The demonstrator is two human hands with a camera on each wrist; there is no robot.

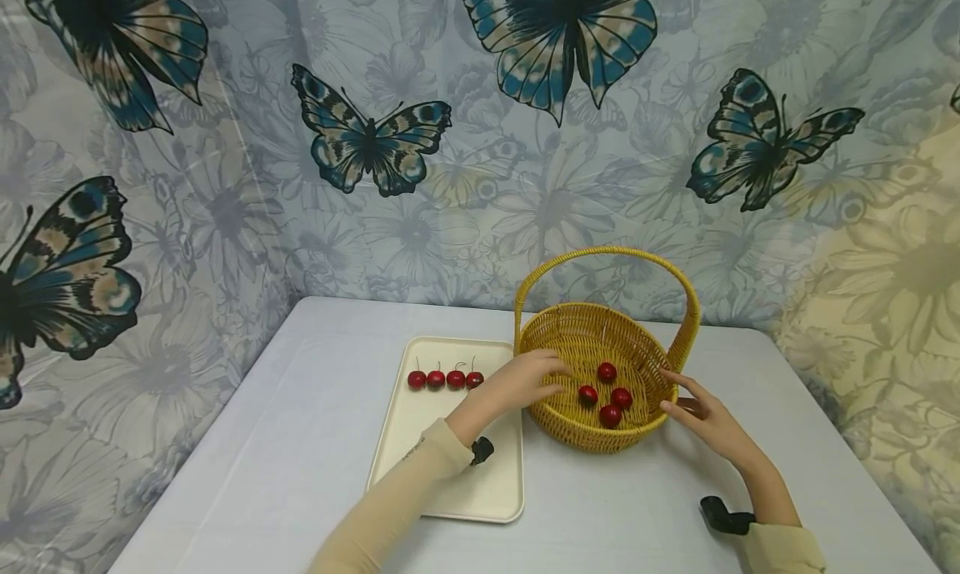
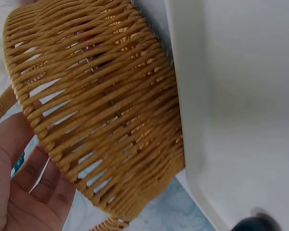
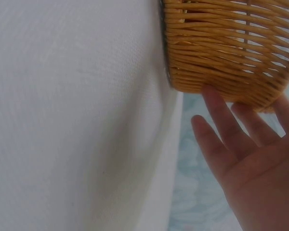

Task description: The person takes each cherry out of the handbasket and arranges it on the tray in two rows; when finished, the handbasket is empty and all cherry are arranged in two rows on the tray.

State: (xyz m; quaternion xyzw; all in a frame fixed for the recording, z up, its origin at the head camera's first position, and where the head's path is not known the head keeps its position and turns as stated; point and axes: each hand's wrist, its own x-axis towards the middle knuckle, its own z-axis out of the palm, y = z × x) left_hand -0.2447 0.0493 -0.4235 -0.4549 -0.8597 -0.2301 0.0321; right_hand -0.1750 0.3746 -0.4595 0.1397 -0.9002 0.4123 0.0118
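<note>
A yellow wicker basket (image 1: 592, 441) with a tall arched handle stands on the table, several red cherries (image 1: 610, 416) lying inside. My left hand (image 1: 528, 380) reaches over its left rim, fingers loosely bent above the inside and no cherry between them. In the left wrist view, that thumb lies at the rim of the basket (image 2: 106, 106). At the right side of the basket, my right hand (image 1: 705, 416) has its fingers spread. The right wrist view shows those fingertips (image 3: 213, 96) against the weave. Several stemmed cherries (image 1: 455, 380) form a row on the cream tray (image 1: 450, 499).
The tray stands close against the left side of the basket, under my left forearm. A white cloth covers the table (image 1: 300, 424). Butterfly-printed fabric (image 1: 420, 249) hangs behind and along the sides.
</note>
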